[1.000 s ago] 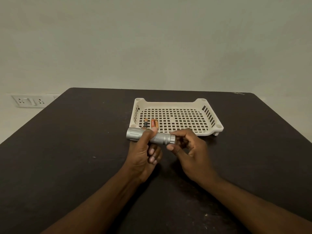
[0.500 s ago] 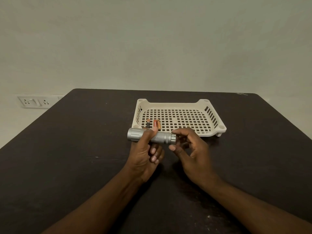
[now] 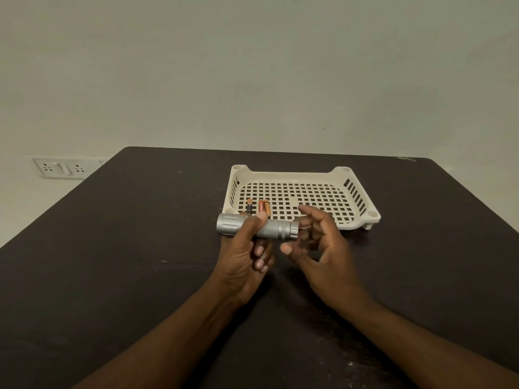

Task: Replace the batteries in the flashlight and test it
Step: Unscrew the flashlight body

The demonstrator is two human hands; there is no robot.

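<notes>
A silver flashlight point(image 3: 276, 228) lies level above the dark table point(image 3: 126, 248), its wide head to the left and its tail end to the right. My left hand point(image 3: 247, 254) grips its middle from below, thumb over the top. My right hand point(image 3: 320, 245) sits just right of the tail end with fingers spread and curled; its fingertips are close to the tail, and nothing shows in its grasp. Three small batteries point(image 3: 258, 207), one dark and two orange, lie in the front left corner of a cream perforated tray point(image 3: 356, 192) behind the flashlight.
The tray stands at the middle back of the table, its front edge just behind my hands. A white wall socket plate point(image 3: 60, 167) is on the wall to the far left. The table's far edge meets a plain wall.
My right hand has let go of the flashlight's tail end and its fingers have spread apart. The left hand keeps the flashlight in nearly the same place.
</notes>
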